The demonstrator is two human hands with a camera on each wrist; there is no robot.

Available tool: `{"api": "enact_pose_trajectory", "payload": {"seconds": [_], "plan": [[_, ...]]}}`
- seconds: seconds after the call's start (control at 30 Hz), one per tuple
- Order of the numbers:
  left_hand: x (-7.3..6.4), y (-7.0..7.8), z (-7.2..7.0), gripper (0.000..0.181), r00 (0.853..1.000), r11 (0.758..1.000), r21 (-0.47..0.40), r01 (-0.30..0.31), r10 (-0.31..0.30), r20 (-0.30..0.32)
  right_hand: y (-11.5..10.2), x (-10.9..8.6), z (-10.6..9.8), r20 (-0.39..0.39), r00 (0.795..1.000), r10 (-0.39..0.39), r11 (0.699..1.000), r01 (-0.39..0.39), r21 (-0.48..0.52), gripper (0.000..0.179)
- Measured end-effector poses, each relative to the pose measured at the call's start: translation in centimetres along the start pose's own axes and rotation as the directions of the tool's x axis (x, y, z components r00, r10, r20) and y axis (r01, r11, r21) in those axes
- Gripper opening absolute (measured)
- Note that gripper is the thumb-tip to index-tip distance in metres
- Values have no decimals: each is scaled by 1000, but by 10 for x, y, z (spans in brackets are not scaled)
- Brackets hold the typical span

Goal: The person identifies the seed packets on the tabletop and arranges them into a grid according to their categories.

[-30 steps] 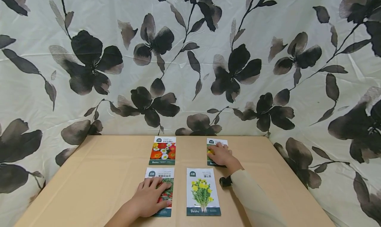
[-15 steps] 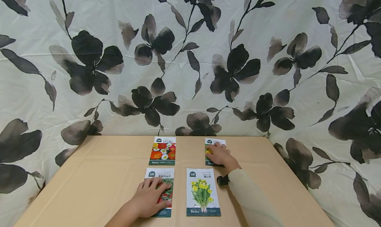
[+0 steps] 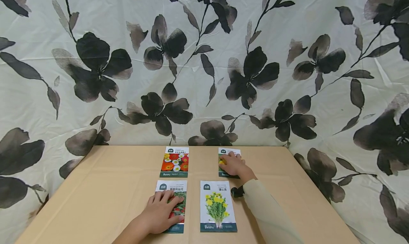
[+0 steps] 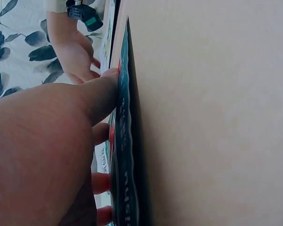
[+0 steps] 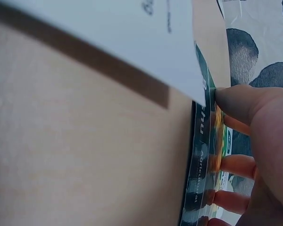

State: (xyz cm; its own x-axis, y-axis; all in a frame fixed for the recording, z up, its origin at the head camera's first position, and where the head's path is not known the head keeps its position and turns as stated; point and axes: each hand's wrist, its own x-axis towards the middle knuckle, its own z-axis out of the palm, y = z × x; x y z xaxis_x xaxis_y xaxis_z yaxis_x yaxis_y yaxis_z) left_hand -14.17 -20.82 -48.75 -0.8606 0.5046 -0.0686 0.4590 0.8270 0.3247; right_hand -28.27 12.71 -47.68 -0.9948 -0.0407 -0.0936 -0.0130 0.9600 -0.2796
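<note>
My left hand [image 3: 159, 212] rests with spread fingers on a seed packet [image 3: 175, 229] showing red flowers, near left of the group. In the left wrist view, the thumb and fingertips press on that packet [image 4: 126, 141], whose dark lower edge faces the camera. At the far right, my right hand [image 3: 234, 166] lies over another seed packet [image 3: 224, 152] with green and yellow printing, partly hidden by the hand. The right wrist view has the fingertips touching the face of this packet [image 5: 198, 162], close to its dark "Beishu" band.
A dandelion seed packet [image 3: 218, 205] lies near right, beside the right forearm; its white corner [image 5: 146, 42] crosses the right wrist view. Behind the left hand lies a packet of red and white flowers [image 3: 175, 162]. A floral cloth [image 3: 204, 77] hangs beyond the tan table [image 3: 96, 194].
My right hand and the far-right packet under it have slid a little to the left. The left hand and the other packets have stayed in place.
</note>
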Motion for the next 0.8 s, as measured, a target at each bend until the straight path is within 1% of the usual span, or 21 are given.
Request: {"api": "enact_pose_trajectory", "payload": {"seconds": [0.23, 0.5, 0.67, 0.8], "plan": [[-1, 1, -3, 63, 1000, 1000, 4, 2, -2, 6, -5, 1, 1, -5, 1000, -6, 1000, 6, 8, 48], [0, 0, -1, 63, 1000, 1000, 2, -4, 4, 7, -9, 2, 0, -7, 1000, -10, 1000, 10, 11, 48], [-1, 0, -2, 63, 1000, 1000, 3, 2, -2, 4, -10, 3, 2, -13, 1000, -12, 1000, 12, 2, 49], [0, -2, 2, 63, 1000, 1000, -1, -3, 3, -8, -11, 3, 3, -15, 1000, -16, 1000, 16, 5, 49]]}}
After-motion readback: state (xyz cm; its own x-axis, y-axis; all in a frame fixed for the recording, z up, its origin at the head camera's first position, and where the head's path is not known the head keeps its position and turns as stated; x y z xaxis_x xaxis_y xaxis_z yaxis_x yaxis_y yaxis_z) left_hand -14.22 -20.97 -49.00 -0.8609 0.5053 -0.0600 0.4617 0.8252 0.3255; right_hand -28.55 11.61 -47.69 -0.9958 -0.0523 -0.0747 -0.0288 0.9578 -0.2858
